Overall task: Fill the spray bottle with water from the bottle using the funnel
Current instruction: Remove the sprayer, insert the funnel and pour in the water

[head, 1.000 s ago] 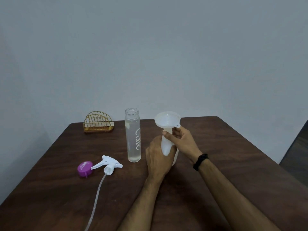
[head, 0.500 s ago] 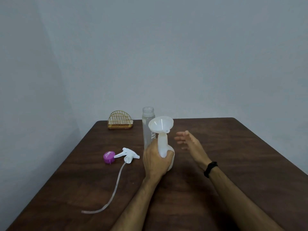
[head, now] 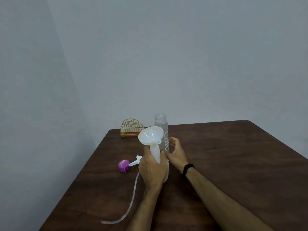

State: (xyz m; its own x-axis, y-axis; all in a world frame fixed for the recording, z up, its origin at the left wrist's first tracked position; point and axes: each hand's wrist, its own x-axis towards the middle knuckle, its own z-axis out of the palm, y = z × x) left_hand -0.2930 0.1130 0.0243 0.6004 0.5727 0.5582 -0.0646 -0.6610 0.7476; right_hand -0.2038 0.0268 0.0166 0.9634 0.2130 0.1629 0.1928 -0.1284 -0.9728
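so, item by item, nearest first.

my left hand (head: 152,170): wrapped around the body of the spray bottle (head: 166,172), fingers closed firm on it, holding it upright on the table (head: 233,164). same hold as a second ago; only my view has swung.

funnel (head: 150,135): seated in the spray bottle's neck, stem down, bowl tipped a little toward me. a second ago my right hand pinched it just under the bowl; now nothing holds it but the neck it sits in. judged: placing step done.

my right hand (head: 176,153): off the funnel, half a second ago flat and open in the air, now up against the right side of the water bottle (head: 162,132). fingers curved and parted, wide enough to take the bottle; palm close to the glass, thumb hidden behind it. cannot tell whether it touches yet. not a closed grip.

water bottle: clear, cap off, upright, directly behind the funnel and partly hidden by it. water inside looks near full. not lifted.

trigger head (head: 135,161): lying on the table left of my left hand, its dip tube (head: 131,195) trailing toward me.

purple cap (head: 123,165): beside the trigger head, just left of it.

gold wire rack (head: 132,128): far left corner, well apart, not involved.

meaning for the task: the change is a handover from seating to pouring. next i judge: close on the bottle, lift, tilt over the bowl slowly, since the funnel stands unsupported.
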